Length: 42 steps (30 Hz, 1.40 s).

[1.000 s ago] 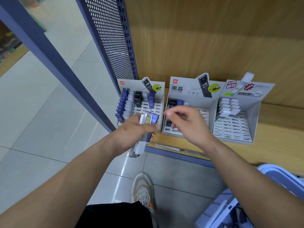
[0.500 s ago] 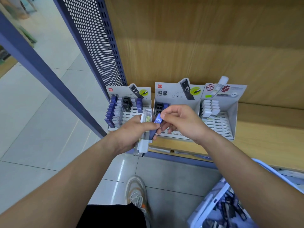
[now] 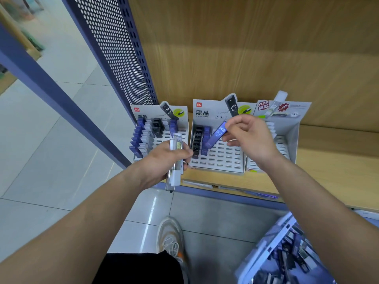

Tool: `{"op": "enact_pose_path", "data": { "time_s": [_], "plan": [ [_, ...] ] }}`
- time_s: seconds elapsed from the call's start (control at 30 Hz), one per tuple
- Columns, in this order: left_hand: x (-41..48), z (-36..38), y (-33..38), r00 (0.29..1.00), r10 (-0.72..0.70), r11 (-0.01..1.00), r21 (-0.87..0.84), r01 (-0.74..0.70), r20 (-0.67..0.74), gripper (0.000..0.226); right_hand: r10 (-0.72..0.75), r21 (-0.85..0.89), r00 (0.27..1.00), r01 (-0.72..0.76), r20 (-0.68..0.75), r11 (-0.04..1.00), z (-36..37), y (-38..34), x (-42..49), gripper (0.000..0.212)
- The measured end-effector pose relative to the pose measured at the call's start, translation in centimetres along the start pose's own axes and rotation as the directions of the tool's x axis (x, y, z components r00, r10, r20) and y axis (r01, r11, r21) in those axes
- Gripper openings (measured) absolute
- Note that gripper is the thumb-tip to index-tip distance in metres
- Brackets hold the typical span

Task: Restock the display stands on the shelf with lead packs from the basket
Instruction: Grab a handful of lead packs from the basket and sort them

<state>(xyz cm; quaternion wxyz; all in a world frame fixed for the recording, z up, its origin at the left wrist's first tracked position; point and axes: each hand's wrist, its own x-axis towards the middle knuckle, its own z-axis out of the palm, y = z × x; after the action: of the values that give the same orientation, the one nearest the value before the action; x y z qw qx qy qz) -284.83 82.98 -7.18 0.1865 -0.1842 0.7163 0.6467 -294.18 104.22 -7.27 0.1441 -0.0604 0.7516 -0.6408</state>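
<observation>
Slots (image 3: 223, 153) of the middle display stand (image 3: 207, 113) lie just below the blue lead pack (image 3: 216, 135). The right hand (image 3: 249, 138), the nearer one, pinches the pack's upper end between thumb and fingertips. Its long axis slants, the lower end aimed down-left at the stand's blue column (image 3: 206, 131). The pack is slim, flat and dark blue, printed HB 0.7. The left hand (image 3: 164, 158), over by the left stand, grips a bundle of clear packs (image 3: 176, 148). The basket (image 3: 266, 253) sits low on the right.

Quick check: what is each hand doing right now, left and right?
Left hand: grips a few clear lead packs.
Right hand: pinches one blue lead pack.
</observation>
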Motion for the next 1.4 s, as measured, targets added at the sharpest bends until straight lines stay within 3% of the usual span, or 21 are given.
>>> {"op": "enact_pose_path", "data": {
  "time_s": [0.23,0.63,0.93,1.17,1.27,1.4],
  "plan": [
    [-0.3,-2.1,-1.7,0.998,0.005,1.0,0.028,-0.003,-0.055,0.01,-0.014,-0.345,0.999,0.025,0.036,0.938,0.4,5.4,1.0,0.006],
    [-0.1,-2.9,-2.1,0.998,0.011,1.0,0.002,-0.011,-0.06,0.01,-0.037,-0.467,0.998,0.053,0.044,0.883,3.3,8.1,2.5,0.004],
    [-0.4,-3.2,-2.3,0.999,0.025,0.999,0.043,-0.023,-0.047,0.01,-0.037,-0.613,0.984,0.138,0.175,0.778,4.3,8.5,2.3,0.004],
    [-0.3,-3.1,-2.1,0.998,0.032,0.998,0.053,-0.029,-0.045,0.01,-0.035,-0.59,0.996,0.079,0.086,0.804,4.9,8.4,2.0,0.009],
    [-0.3,-2.7,-1.8,0.998,0.059,0.997,0.044,-0.059,-0.009,0.009,-0.081,-0.439,0.997,0.073,-0.001,0.896,4.8,6.3,1.2,0.005],
    [-0.5,-2.1,-1.4,0.994,0.104,0.993,0.058,-0.107,0.044,0.013,-0.13,-0.122,0.982,0.147,0.14,0.981,5.3,1.5,0.0,0.01]
  ]
}}
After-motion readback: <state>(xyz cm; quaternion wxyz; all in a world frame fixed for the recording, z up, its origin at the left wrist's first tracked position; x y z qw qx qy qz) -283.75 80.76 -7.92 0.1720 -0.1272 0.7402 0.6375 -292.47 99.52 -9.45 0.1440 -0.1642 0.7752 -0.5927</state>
